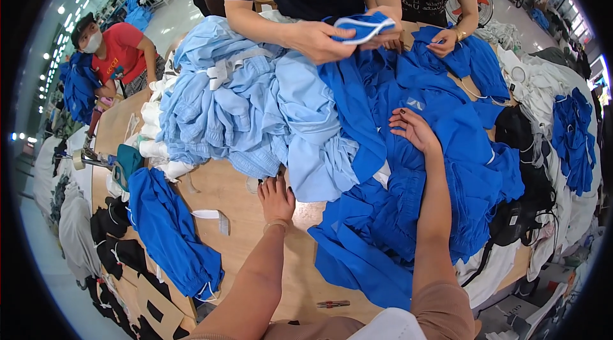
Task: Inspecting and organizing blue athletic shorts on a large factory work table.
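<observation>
Royal-blue garments (440,167) lie heaped on the right half of the wooden table (255,231), spilling over its near edge. Right hand (415,128) rests palm-down on top of this heap, fingers spread wide and slightly curled into the cloth, gripping nothing that can be seen; forearm runs straight up from the lower edge, wrist nearly level. Left hand (276,199) lies flat on the bare tabletop, fingers extended forward and close together, tips touching the hem of the light-blue garment pile (242,104); nothing held. Left forearm comes in diagonally from the lower edge.

Light-blue pile sits just left of the royal-blue heap, the two touching along the middle. A separate folded royal-blue piece (169,234) lies well apart at the table's left edge. Small red-handled snips (332,304) lie on the table near the body. Across the table, another person's hands (325,40) hold a blue piece with white trim (364,26).
</observation>
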The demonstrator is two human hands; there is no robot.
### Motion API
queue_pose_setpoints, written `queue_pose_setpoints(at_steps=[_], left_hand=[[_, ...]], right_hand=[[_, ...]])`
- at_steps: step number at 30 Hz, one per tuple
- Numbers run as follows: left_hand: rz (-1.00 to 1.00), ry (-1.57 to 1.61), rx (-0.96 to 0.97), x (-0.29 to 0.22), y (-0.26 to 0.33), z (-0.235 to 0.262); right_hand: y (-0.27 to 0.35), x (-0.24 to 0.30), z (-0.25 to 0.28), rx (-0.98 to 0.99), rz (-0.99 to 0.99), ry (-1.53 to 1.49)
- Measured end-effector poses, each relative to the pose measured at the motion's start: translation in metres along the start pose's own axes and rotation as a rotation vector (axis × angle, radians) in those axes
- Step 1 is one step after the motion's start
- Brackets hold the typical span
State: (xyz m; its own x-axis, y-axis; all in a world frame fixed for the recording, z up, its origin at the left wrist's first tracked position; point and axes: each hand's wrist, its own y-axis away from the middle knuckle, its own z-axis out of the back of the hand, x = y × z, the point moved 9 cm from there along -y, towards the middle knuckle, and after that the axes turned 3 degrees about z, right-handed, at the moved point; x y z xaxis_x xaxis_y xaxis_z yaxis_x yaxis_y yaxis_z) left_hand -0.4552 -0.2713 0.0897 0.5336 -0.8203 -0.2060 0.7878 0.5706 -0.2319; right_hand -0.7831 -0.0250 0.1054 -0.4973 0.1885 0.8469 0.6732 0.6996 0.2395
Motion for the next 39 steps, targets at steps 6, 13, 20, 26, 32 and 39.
queue_pose_setpoints(at_steps=[6, 13, 20, 26, 32, 39], left_hand=[[0.016, 0.01, 0.016, 0.002, 0.0, -0.002], [0.018, 0.028, 0.031, 0.002, -0.001, -0.001], [0.006, 0.025, 0.02, 0.0, -0.001, 0.001], [0.005, 0.027, 0.016, 0.0, -0.001, 0.001], [0.014, 0.036, 0.037, 0.0, -0.003, 0.001], [0.028, 0.024, 0.052, 0.001, 0.0, 0.002]], right_hand=[[-0.001, 0.001, -0.002, 0.015, 0.008, -0.004], [-0.001, -0.002, 0.001, 0.002, -0.002, -0.011], [-0.003, 0.0, 0.002, 0.003, 0.003, 0.007], [-0.002, -0.002, 0.002, 0.016, 0.004, -0.002], [-0.002, -0.001, 0.002, 0.015, 0.002, -0.003], [-0.003, 0.0, 0.002, 0.007, 0.027, 0.019]])
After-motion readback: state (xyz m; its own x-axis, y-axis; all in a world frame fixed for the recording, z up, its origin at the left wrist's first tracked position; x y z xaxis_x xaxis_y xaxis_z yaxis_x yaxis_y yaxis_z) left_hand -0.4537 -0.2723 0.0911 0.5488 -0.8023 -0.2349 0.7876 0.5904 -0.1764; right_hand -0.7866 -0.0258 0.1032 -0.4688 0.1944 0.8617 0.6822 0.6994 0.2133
